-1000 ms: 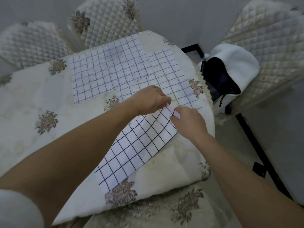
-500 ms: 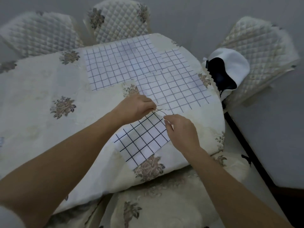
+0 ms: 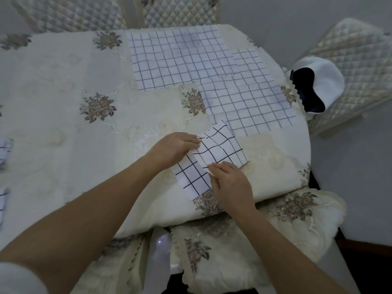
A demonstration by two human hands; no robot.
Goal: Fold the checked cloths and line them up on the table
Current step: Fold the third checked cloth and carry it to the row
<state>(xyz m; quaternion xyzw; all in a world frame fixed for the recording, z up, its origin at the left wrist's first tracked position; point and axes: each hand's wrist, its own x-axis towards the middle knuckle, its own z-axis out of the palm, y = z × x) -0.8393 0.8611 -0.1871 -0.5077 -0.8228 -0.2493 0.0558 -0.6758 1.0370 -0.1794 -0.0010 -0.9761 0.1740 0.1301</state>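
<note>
A small white cloth with bold black checks (image 3: 220, 149) lies near the table's front right, partly folded with its upper layer lifted over the lower one. My left hand (image 3: 172, 147) pinches its left edge. My right hand (image 3: 230, 183) pinches the lower corner of the upper layer. Two larger checked cloths lie flat further back: one (image 3: 176, 58) at the far middle, one (image 3: 248, 100) to its right, overlapping slightly. Folded checked cloths (image 3: 4, 153) show at the far left edge.
The round table (image 3: 63, 124) wears a cream floral tablecloth. Quilted chairs (image 3: 70, 13) stand behind it, another (image 3: 352, 66) at the right holds a white and dark garment (image 3: 318, 88). A cushioned chair seat (image 3: 233, 251) is under my arms.
The black-checked cloth went from a long strip to a shorter folded piece. Both hands brought its end over and shifted down-left with it; the camera view tilted lower.
</note>
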